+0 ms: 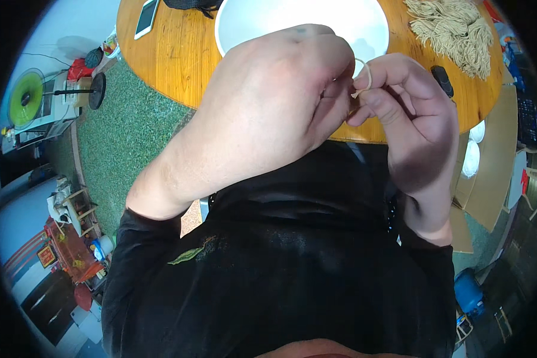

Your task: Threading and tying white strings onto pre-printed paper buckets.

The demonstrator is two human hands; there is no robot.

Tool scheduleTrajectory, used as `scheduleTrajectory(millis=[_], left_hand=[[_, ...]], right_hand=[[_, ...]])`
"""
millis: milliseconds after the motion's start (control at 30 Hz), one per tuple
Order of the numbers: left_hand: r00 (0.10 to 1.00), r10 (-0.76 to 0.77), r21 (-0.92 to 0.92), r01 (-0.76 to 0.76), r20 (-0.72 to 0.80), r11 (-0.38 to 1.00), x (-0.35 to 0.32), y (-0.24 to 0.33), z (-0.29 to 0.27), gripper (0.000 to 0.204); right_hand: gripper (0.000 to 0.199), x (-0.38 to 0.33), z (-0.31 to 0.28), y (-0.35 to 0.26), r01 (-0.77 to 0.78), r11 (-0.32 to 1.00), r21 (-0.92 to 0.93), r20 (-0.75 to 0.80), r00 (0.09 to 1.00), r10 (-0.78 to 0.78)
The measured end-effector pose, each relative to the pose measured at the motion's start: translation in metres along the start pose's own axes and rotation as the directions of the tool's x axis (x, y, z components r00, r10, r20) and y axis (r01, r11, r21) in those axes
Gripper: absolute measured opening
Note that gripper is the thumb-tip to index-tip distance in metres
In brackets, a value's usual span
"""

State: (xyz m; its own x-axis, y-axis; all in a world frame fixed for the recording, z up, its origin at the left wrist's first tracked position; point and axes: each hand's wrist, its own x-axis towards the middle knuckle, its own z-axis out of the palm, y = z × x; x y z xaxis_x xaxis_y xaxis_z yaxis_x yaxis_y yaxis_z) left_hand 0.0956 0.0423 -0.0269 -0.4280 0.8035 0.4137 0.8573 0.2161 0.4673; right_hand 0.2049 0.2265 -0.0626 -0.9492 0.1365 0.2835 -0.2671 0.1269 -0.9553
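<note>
A thin cream cotton string bends in a small loop between my hands, just above the table's near edge. My left hand is closed, its back toward me, and one end of the string runs in at its fingers. Whatever else lies inside that fist is hidden. With thumb and forefinger, my right hand pinches the other end, where a short tip sticks out. Beyond my hands stands a wide white basin, partly covered by my left hand. A bundle of cream strings lies at the table's far right.
The round wooden table holds a white phone at far left, a dark cloth item beside the basin, and a small black object near my right hand. A fan stands left; cardboard lies right.
</note>
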Motion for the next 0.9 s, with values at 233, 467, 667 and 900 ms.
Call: scheduleTrajectory(millis=[233, 467, 667, 900], left_hand=[[1.0, -0.023, -0.037, 0.023, -0.013, 0.999, -0.001, -0.004, 0.004, 0.015], [0.998, 0.021, -0.024, -0.023, -0.056, 0.999, -0.002, -0.004, 0.006, 0.015], [0.998, 0.029, 0.0, -0.029, -0.049, 1.0, -0.003, -0.003, 0.006, 0.017], [0.994, 0.093, 0.052, -0.09, -0.052, 0.995, -0.004, -0.006, 0.01, 0.02]], right_hand=[[0.01, -0.002, -0.001, 0.001, -0.002, 0.989, -0.15, -0.02, 1.0, -0.001], [0.01, -0.001, 0.003, -0.001, 0.087, 0.916, -0.391, -0.058, 0.991, -0.118], [0.01, 0.003, 0.005, -0.01, 0.157, 0.799, -0.581, -0.04, 0.975, -0.22], [0.012, 0.005, 0.006, -0.012, 0.256, 0.651, -0.714, 0.021, 0.938, -0.346]])
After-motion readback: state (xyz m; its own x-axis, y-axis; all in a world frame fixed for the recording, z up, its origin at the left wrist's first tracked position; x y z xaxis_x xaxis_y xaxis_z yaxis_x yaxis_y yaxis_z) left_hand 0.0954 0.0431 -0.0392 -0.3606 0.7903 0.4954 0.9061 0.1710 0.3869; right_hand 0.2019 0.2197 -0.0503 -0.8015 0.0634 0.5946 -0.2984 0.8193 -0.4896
